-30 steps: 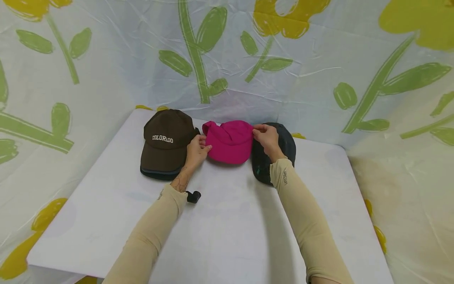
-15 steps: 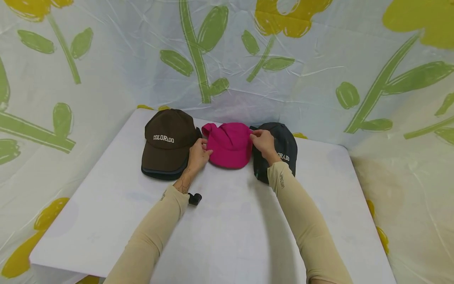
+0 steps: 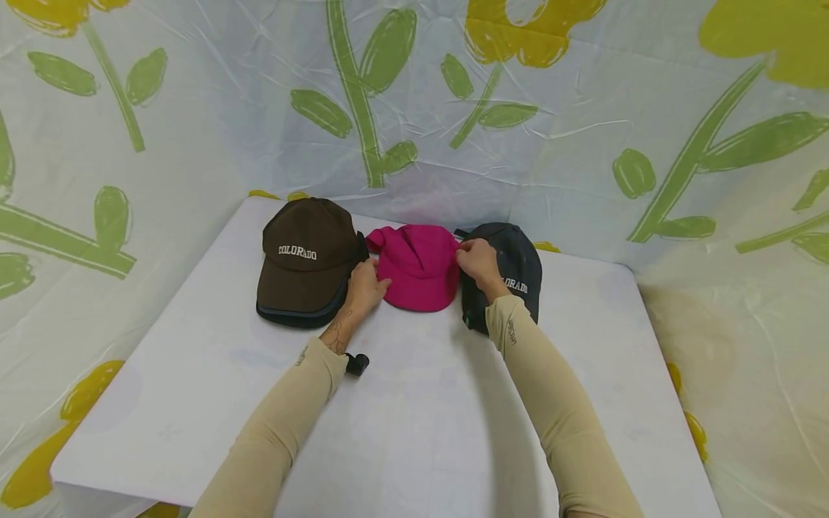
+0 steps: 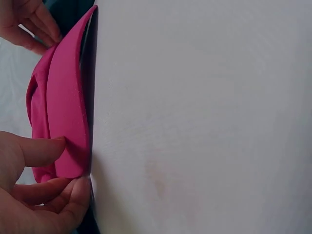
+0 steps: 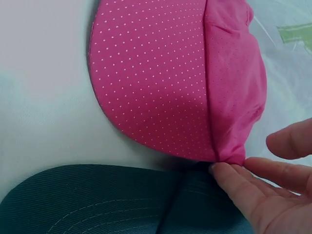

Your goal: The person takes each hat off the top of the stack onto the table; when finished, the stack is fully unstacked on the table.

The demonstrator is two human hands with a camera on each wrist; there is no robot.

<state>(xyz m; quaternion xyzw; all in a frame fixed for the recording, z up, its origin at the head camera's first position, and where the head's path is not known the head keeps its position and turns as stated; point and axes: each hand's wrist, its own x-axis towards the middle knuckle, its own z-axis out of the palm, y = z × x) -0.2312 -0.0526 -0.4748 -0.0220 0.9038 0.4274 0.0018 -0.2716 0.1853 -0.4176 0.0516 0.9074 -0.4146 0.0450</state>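
Beige sleeves [image 3: 259,432] lead to a left hand [image 3: 366,285] pinching one side of the pink cap [image 3: 417,262] and a right hand [image 3: 478,260] touching its other side, thumb apart, the cap between the brown cap [image 3: 307,248] and the dark cap [image 3: 518,252], before flowered fabric [image 3: 570,155].

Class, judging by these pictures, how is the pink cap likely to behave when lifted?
The pink cap would probably sag at its creased crown. Its brim, smoothly curved, likely keeps its shape. Rolling seems unlikely, given that wide brim.

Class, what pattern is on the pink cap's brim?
Small pale dots cover the brim; right wrist view shows best.
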